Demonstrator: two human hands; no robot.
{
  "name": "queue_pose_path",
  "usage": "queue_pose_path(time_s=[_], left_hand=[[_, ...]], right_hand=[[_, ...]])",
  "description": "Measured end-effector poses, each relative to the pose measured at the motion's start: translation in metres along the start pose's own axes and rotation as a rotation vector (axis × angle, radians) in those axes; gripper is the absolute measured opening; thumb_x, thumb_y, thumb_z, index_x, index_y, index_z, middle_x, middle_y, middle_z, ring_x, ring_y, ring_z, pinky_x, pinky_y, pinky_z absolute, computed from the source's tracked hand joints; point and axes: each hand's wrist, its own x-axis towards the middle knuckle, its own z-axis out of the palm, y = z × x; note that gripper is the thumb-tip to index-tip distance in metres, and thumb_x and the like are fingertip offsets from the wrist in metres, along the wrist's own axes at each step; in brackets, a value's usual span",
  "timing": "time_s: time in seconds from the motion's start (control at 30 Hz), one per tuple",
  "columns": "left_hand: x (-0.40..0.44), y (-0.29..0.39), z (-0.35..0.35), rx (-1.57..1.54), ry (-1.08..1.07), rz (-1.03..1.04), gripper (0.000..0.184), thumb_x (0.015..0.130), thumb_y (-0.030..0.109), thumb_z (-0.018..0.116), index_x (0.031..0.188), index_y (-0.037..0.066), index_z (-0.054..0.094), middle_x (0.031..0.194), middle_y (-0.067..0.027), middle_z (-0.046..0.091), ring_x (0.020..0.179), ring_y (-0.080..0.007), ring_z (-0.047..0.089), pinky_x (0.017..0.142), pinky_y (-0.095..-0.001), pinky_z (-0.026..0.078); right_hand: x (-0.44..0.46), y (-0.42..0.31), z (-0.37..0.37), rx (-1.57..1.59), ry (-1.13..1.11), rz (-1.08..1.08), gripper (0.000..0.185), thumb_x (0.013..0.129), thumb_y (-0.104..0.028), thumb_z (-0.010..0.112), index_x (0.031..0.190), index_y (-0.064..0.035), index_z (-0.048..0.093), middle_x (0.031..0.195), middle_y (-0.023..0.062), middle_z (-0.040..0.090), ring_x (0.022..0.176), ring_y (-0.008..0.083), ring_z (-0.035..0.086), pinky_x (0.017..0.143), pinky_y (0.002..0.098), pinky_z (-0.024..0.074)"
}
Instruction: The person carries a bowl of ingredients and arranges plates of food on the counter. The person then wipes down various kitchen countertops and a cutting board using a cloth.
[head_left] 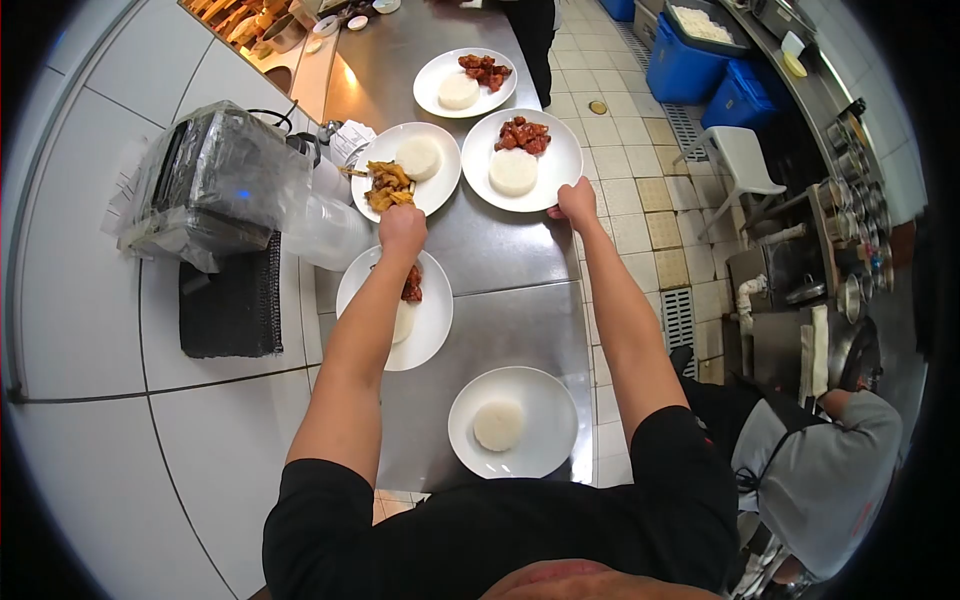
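Observation:
My right hand [577, 202] pinches the lower right rim of a white plate [558, 165], which carries a round of white rice [513, 172] and glazed reddish-brown meat pieces [524, 134]. Closed at the near rim of another white plate [440, 188] is my left hand [403, 230]; its fingertips are hidden. That plate bears a rice round [418, 158] and yellow-brown food pieces [388, 187]. Under my left forearm lies a partly covered plate [428, 330] with rice and reddish meat. Closest to my body, a plate [550, 425] has only a rice round [499, 426].
A further plate [432, 88] of rice and meat sits farther along the steel counter [500, 310]. Left are a plastic-wrapped machine [215, 180] and stacked clear containers [325, 230]. Someone in a grey top [820, 470] works at right; another person [530, 35] stands at the far end.

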Motion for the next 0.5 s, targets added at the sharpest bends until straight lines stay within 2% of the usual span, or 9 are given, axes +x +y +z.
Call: queue_pose_path(time_s=[0.17,0.2,0.3,0.5], left_hand=[[0.001,-0.001,0.006,0.004,0.024,0.010,0.018,0.079,0.014,0.053,0.078,0.008,0.070,0.080,-0.0087,0.067,0.075,-0.0239,0.065,0.065,-0.0347,0.051],[0.001,-0.001,0.007,0.001,0.021,0.013,0.018,0.079,0.014,0.053,0.078,0.008,0.070,0.080,-0.0088,0.067,0.076,-0.0239,0.065,0.065,-0.0349,0.051],[0.002,-0.003,0.007,-0.006,0.003,0.009,0.018,0.079,0.014,0.053,0.078,0.008,0.070,0.081,-0.0095,0.067,0.078,-0.0241,0.065,0.066,-0.0356,0.051],[-0.002,-0.007,0.012,-0.021,0.057,0.003,0.017,0.078,0.013,0.053,0.074,0.008,0.069,0.079,-0.0090,0.066,0.078,-0.0241,0.064,0.067,-0.0353,0.051]], right_hand=[[0.015,-0.008,0.002,-0.032,-0.045,-0.010,0.035,0.077,0.000,0.037,0.108,0.0123,0.047,0.079,0.0214,0.061,0.050,0.0251,0.062,0.040,0.0323,0.0528],[0.022,-0.006,0.002,-0.007,-0.024,-0.027,0.030,0.076,0.002,0.040,0.101,0.0139,0.052,0.074,0.0231,0.062,0.051,0.0274,0.064,0.039,0.0338,0.0530],[0.044,-0.005,0.005,-0.089,-0.049,-0.003,0.032,0.076,0.001,0.037,0.102,0.0120,0.052,0.075,0.0212,0.062,0.050,0.0251,0.062,0.041,0.0321,0.0532],[0.072,-0.019,0.010,-0.111,-0.074,-0.042,0.031,0.076,0.001,0.039,0.101,0.0129,0.053,0.072,0.0214,0.062,0.050,0.0267,0.063,0.041,0.0331,0.0537]])
